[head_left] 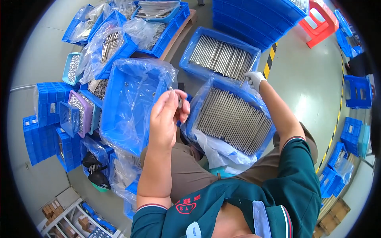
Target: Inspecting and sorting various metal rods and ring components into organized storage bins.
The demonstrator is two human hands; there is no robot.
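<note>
My bare left hand (pixel 164 115) is raised beside a lined blue crate, its fingers curled round a small grey metal part (pixel 180 103) whose kind is too small to tell. My right hand (pixel 254 79), in a white glove, is closed at the near right corner of the far crate, with the end of a thin metal rod (pixel 242 81) at its fingertips. Rows of similar rods (pixel 222 55) lie in that far blue crate (pixel 189 47). Nearer me, a second blue crate (pixel 268 137) holds more rods (pixel 232 119) in plastic lining.
At my left stands a blue crate (pixel 119 119) lined with clear plastic. Beyond it are bagged crates, a purple basket (pixel 73 95) of small metal parts and stacked blue bins (pixel 47 99). A tall blue crate stack (pixel 250 22) and a red stool (pixel 322 23) stand ahead right.
</note>
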